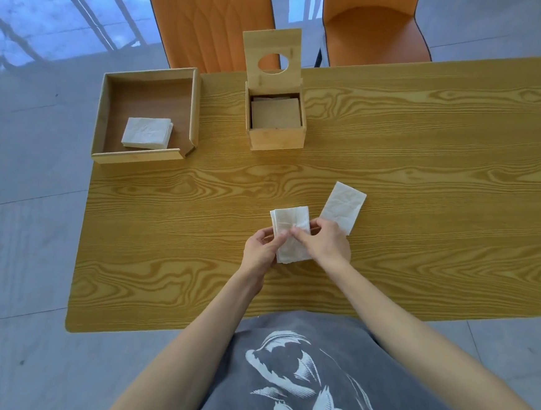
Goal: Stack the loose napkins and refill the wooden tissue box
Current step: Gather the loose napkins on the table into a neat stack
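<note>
A small stack of white napkins (289, 221) lies on the wooden table near its middle. My left hand (260, 251) grips the stack's left edge, and my right hand (323, 243) pinches its right side from above. One loose napkin (343, 205) lies flat just right of the stack, partly under my right hand. The wooden tissue box (276, 137) stands farther back with its lid (272, 44) raised upright; a tan inner plate shows inside. A wooden tray (194, 108) at the back left holds another napkin stack (147, 132).
The table (426, 184) has its left edge close to the tray and its near edge at my body. Two orange chairs (209, 15) stand behind the far edge. Bare tabletop stretches to the right of the box and napkins.
</note>
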The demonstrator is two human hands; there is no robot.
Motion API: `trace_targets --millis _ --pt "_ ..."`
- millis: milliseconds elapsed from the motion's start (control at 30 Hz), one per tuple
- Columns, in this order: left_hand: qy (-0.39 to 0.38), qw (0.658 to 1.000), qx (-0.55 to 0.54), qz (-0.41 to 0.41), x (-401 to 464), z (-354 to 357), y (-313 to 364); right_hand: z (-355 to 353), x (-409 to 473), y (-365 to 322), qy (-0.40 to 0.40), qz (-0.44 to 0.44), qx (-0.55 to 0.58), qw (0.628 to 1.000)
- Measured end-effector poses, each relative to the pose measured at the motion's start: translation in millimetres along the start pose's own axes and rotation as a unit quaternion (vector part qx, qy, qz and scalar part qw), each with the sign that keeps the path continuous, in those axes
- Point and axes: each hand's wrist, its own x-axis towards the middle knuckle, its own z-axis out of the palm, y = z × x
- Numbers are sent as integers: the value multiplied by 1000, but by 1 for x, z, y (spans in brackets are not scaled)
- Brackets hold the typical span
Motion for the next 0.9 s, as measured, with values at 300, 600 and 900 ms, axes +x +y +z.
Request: trace_targets --millis 300,600,900 --pt "30 999 0 29 2 -3 3 -31 13 10 154 63 36 985" --pt "43 998 -11 33 5 -8 9 -32 28 20 177 142 -10 974" --pt "45 999 -13 27 7 -12 9 -33 33 17 177 79 2 981"
